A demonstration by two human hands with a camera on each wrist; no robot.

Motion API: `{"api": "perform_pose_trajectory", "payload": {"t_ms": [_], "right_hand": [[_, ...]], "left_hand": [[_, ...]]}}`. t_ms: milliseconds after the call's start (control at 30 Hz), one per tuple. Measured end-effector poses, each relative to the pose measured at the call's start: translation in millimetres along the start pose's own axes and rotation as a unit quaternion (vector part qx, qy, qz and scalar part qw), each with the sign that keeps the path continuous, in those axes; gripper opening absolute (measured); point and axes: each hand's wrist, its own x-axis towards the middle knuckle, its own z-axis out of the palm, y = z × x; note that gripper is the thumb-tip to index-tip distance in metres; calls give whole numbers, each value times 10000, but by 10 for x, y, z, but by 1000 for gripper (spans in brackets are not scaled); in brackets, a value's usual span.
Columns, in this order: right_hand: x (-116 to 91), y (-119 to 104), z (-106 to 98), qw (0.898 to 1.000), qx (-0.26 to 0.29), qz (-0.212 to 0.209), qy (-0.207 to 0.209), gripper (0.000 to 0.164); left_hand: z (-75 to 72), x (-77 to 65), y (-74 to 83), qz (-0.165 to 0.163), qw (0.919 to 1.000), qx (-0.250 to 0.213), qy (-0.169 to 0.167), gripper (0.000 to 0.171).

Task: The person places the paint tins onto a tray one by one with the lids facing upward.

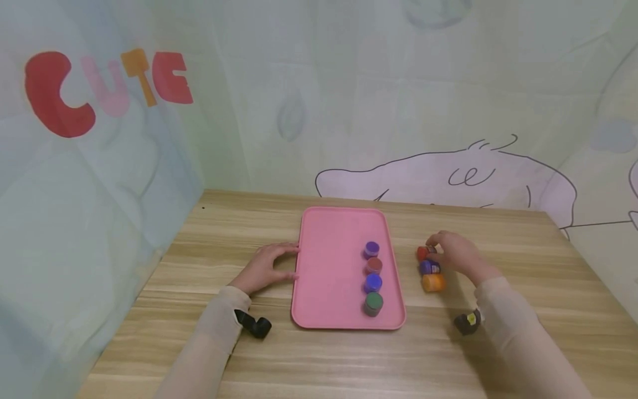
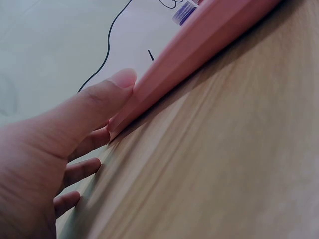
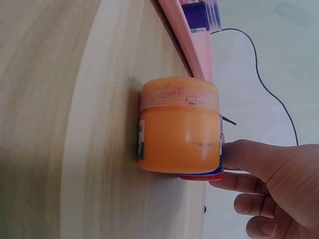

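On a pink tray (image 1: 331, 266) stands a column of small paint jars: a purple jar (image 1: 371, 250), a red-lidded jar (image 1: 374, 266), a blue-lidded jar (image 1: 372, 283) and a green-lidded jar (image 1: 373, 304). My left hand (image 1: 266, 267) touches the tray's left rim with thumb and fingertips spread. Right of the tray, my right hand (image 1: 456, 255) holds a red jar (image 1: 422, 253) between thumb and fingers. Nearer me, a blue-purple jar (image 1: 430, 267) and an orange jar (image 3: 180, 132) lie on their sides, lids towards the tray. The orange jar hides most of the red one in the right wrist view.
Everything rests on a wood-grain table (image 1: 239, 221). A patterned cloth backdrop (image 1: 359, 111) hangs behind and at the left. Black wrist mounts (image 1: 255, 325) stick out from both sleeves over the tabletop.
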Motion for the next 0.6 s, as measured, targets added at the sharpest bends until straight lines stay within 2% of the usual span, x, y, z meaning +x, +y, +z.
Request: {"api": "perform_pose_trajectory", "payload": {"t_ms": [267,600], "right_hand": [[77,28,15,9993,79,233,-296,26],[146,20,8,9987,93,122,-476,24]], "left_hand": [[-2,4,6,-3,10000,19,-15,63],[-4,-3,8,-32,10000,-42,-36,63]]}}
